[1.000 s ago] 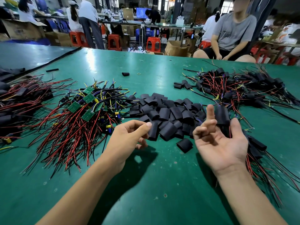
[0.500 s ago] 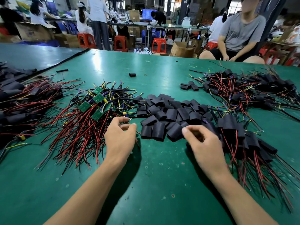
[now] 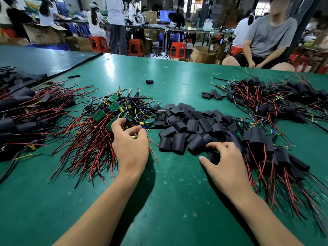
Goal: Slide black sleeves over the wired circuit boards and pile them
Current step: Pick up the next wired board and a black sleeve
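Note:
A heap of bare wired circuit boards, green boards with red, black and yellow wires, lies left of centre on the green table. My left hand reaches into its near edge, with the fingers curled round a board and its wires. Loose black sleeves are piled in the middle. At the pile's near right edge my right hand pinches one black sleeve between thumb and fingers. Sleeved boards are stacked just right of that hand.
More sleeved boards lie at the far right and at the left edge. A single sleeve lies further back. A person sits at the table's far right corner. Bare table lies in front of my hands.
My left hand has moved from the sleeve pile into the board heap and closed on a board. My right hand turned palm down, dropped to the sleeve pile and took a sleeve.

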A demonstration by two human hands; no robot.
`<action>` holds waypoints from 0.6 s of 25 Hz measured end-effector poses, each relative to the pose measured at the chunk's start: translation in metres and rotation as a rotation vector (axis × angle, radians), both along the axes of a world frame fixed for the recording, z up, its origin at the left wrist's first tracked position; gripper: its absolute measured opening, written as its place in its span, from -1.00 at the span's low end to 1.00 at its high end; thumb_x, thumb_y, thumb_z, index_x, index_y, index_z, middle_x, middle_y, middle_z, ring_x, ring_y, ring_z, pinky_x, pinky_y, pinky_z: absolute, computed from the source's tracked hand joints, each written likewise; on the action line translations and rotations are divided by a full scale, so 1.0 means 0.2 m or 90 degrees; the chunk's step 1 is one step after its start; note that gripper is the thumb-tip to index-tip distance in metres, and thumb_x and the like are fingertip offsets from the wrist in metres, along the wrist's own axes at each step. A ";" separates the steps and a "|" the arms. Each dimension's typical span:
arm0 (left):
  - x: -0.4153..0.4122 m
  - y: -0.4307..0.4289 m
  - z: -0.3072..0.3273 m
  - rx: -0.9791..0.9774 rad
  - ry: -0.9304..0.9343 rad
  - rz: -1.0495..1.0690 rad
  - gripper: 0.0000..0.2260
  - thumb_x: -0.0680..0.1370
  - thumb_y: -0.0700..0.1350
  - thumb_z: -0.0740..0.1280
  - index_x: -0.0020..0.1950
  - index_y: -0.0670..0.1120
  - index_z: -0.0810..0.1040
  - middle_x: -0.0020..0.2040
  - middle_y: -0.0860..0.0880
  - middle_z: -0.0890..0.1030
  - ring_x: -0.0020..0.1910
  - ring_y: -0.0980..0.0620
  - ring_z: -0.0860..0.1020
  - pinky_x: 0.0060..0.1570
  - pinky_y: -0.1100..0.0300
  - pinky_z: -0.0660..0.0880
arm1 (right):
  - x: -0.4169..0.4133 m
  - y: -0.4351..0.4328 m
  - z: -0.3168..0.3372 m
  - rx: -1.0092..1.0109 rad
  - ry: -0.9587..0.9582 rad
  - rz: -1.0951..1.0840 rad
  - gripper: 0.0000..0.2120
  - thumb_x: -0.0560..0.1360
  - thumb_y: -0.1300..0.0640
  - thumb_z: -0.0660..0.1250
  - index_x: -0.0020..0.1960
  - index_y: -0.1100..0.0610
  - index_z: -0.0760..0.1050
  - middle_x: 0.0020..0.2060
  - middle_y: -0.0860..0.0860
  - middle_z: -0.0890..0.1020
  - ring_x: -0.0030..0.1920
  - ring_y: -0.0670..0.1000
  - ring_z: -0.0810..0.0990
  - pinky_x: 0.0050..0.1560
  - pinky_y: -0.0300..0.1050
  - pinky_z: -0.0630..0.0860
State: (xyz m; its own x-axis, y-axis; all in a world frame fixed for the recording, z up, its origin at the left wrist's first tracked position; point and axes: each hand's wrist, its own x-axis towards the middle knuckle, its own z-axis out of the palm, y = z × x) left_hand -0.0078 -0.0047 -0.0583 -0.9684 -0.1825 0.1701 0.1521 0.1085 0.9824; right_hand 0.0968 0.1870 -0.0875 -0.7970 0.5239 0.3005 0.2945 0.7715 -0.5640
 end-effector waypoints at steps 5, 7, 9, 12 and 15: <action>-0.02 -0.01 0.01 0.070 -0.038 0.000 -0.43 0.55 -0.20 0.33 0.50 0.04 0.21 0.09 0.06 0.62 -0.50 -0.05 0.62 -0.37 0.16 0.49 | 0.01 0.01 0.00 0.010 -0.023 0.024 -0.58 0.41 -0.05 0.51 0.23 0.00 0.55 0.06 -0.03 0.50 0.18 0.05 0.47 0.21 -0.07 0.39; -0.04 -0.02 0.00 0.074 -0.076 -0.016 -0.49 0.55 -0.21 0.33 0.46 -0.01 0.27 0.05 0.04 0.65 -0.51 -0.02 0.61 -0.38 0.15 0.45 | 0.01 0.01 0.00 -0.007 -0.011 0.033 -0.60 0.43 -0.01 0.51 0.23 0.01 0.55 0.05 -0.05 0.50 0.18 0.03 0.49 0.20 -0.11 0.40; -0.04 -0.01 -0.01 0.069 -0.109 -0.032 -0.61 0.53 -0.20 0.37 0.33 -0.07 0.38 -0.04 0.00 0.69 -0.53 -0.02 0.59 -0.44 0.19 0.41 | 0.01 0.01 0.00 -0.022 0.005 0.045 -0.60 0.43 0.03 0.51 0.24 0.03 0.55 0.04 -0.08 0.49 0.15 -0.03 0.50 0.16 -0.21 0.37; -0.04 0.01 -0.01 0.089 -0.151 -0.074 -0.73 0.52 -0.25 0.37 0.21 -0.17 0.47 -0.19 -0.03 0.72 -0.59 -0.01 0.53 -0.59 0.29 0.35 | 0.01 0.01 0.00 -0.033 0.029 0.061 -0.60 0.43 0.08 0.52 0.24 0.03 0.56 0.04 -0.10 0.49 0.06 -0.14 0.46 0.08 -0.37 0.27; -0.04 0.01 -0.02 0.090 -0.187 -0.093 -0.82 0.57 -0.24 0.32 0.16 -0.21 0.51 -0.28 0.04 0.71 -0.63 0.02 0.47 -0.64 0.32 0.28 | 0.01 0.01 0.00 -0.036 0.041 0.073 -0.60 0.43 0.10 0.52 0.24 0.03 0.56 0.05 -0.10 0.50 0.04 -0.19 0.43 0.04 -0.46 0.22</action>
State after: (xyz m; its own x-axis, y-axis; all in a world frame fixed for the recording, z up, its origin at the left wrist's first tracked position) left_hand -0.0162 -0.0025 -0.0618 -0.9897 -0.0401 -0.1371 -0.1358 -0.0334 0.9902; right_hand 0.0990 0.1887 -0.0868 -0.8324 0.4481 0.3261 0.1681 0.7648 -0.6220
